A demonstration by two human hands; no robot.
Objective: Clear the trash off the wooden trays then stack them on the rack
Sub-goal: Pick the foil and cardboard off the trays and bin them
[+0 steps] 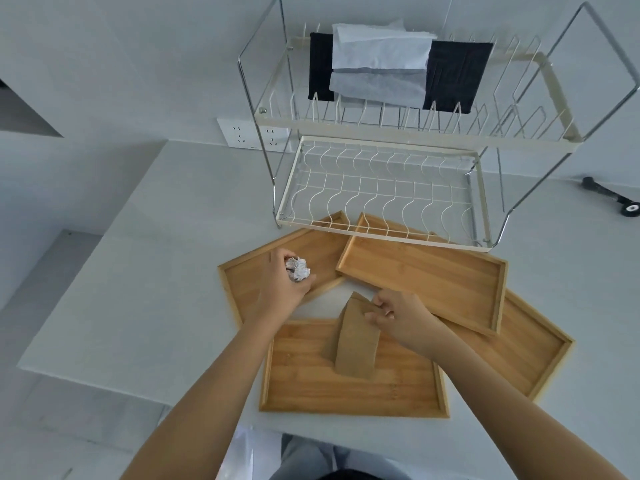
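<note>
Several wooden trays lie on the white counter in front of a two-tier wire rack [381, 188]. My left hand [284, 282] is over the left tray [242, 275] and grips a crumpled foil ball [298, 269]. My right hand [398, 317] pinches the top edge of a brown cardboard piece [356, 344], which stands tilted on the near tray [311, 386]. Another tray [426, 275] lies in the middle with its far edge under the rack's lower tier. It overlaps the right tray [526, 351].
A black cloth [453, 74] and a white paper sheet [377, 60] hang over the rack's upper tier. Wall sockets [242, 133] sit behind the rack on the left. A small black wheeled tool [613, 197] lies at the far right. The counter edge runs along the left.
</note>
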